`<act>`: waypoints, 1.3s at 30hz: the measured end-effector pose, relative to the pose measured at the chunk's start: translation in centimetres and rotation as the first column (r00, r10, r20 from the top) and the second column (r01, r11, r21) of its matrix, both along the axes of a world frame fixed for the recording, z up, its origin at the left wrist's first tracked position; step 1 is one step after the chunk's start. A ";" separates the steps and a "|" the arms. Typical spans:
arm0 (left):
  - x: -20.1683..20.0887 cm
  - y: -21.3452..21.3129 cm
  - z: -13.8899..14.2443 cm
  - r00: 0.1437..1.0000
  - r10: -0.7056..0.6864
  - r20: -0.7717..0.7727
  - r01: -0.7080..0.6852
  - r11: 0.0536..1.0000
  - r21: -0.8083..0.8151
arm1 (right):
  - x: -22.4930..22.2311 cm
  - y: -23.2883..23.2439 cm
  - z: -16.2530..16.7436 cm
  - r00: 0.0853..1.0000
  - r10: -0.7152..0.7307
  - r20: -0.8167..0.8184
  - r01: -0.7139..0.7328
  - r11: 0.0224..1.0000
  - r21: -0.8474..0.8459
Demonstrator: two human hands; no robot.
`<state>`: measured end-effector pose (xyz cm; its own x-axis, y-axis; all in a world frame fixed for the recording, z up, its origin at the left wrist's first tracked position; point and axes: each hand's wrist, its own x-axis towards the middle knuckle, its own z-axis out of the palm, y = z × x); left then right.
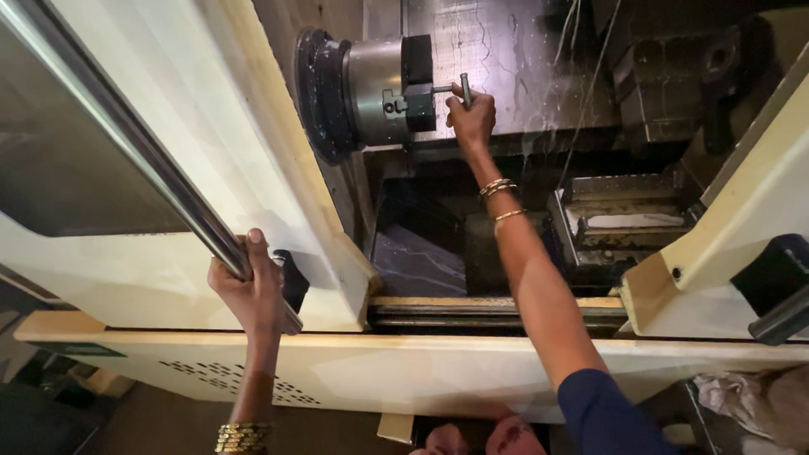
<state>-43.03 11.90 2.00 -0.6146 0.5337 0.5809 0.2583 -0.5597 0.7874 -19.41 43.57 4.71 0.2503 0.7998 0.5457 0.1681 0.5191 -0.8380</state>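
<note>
Nearest to me, my left hand is clenched around the long steel door handle, low on the bar just above its black end bracket; the bar runs up and left until the frame cuts it off. The cream sliding door it belongs to ends in a slanted edge just right of my fist, and past that edge the machine stands open. The cream lower panel, with its patch of small perforations, crosses in front of me, and my right forearm passes over its top rail into the opening. The gap between the left door and the second cream door on the right is wide, with free space on both sides of my arm. Below the arm the interior drops into a dark well where I can make out only a slanted wet plate and a metal tray to the right; what lies in it is hard to tell. Farther in, my right hand is closed on the T-handled chuck key, whose shaft is set into the side of the round steel chuck. My fingers hide most of the crossbar. Behind stands a wet, streaked metal wall, and the upper right corner is too dark to read.
</note>
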 end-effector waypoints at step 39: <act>0.3 -1.2 0.9 1.000 0.023 0.012 -0.024 0.999 0.043 | 4.0 -7.1 1.5 0.847 0.139 0.514 -0.080 0.987 -0.136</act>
<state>-42.74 10.67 2.89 -0.6332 0.4938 0.5960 0.2630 -0.5869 0.7657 -15.44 36.48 6.17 -0.1389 0.8652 0.4819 0.5418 0.4737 -0.6943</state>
